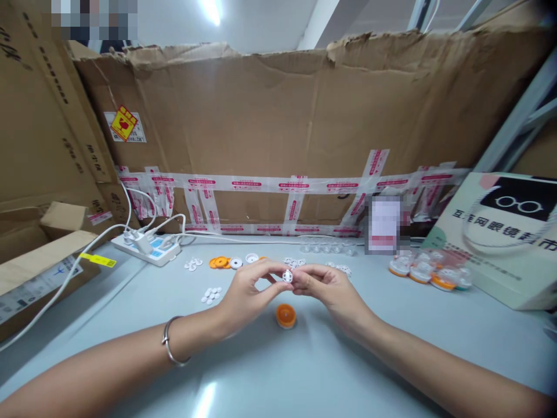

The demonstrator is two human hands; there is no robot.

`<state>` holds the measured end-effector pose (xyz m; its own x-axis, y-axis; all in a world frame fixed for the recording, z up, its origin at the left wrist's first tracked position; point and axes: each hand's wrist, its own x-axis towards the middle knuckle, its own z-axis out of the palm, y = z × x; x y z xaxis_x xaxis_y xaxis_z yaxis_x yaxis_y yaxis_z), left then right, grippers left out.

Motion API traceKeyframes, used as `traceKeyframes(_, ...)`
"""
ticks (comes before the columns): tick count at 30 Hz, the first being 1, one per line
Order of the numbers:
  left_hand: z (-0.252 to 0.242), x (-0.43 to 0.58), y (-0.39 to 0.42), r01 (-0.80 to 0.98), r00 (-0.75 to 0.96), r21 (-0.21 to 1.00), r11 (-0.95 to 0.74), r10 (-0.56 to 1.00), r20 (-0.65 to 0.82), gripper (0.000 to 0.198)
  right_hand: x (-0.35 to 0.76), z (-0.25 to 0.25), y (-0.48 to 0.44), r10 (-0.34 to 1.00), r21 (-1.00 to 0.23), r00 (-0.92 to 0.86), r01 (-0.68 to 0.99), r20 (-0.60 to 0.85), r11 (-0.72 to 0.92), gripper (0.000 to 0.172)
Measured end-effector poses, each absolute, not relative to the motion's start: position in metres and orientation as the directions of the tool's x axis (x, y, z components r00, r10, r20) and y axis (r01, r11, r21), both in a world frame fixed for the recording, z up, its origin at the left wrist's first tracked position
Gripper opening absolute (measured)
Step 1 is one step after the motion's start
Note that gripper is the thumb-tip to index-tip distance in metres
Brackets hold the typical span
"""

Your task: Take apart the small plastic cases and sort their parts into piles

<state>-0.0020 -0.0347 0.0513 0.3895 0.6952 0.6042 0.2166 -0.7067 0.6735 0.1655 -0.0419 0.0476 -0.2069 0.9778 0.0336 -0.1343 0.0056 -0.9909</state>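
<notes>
Above the table, a small white round plastic part (287,277) with holes in its face is held between the fingertips of both hands. My left hand (255,288) pinches it from the left with thumb and forefinger. From the right, my right hand (325,283) is closed, its fingertips pressed at the part's edge. Just below the hands, an orange round cup-like piece (286,315) with a pale rim underneath lies on the table. Behind the hands sit white perforated parts (295,263), partly hidden by the fingers.
Small white discs (212,295), orange rings (220,263) and white rings (235,263) lie left of centre. Clear domes (328,248) line the back. Domed orange-based units (421,271) stand right, near a printed bag (500,244). A power strip (145,248) and open carton (39,267) are left.
</notes>
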Motion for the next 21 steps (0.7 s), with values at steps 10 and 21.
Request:
traceKeyframes(10,0.045,-0.007,-0.025,0.311,0.498,0.31,-0.898,0.432,0.752,0.017,0.166,0.046,-0.045,0.968,-0.989,-0.251,-0.14,-0.01,-0.046,0.035)
traceKeyframes(21,0.042,-0.007,-0.025,0.43,0.618,-0.002,-0.903,0.293,0.73,0.016,0.166,0.04,-0.041,0.959,-0.999,-0.28,-0.011,0.039,0.037,0.034)
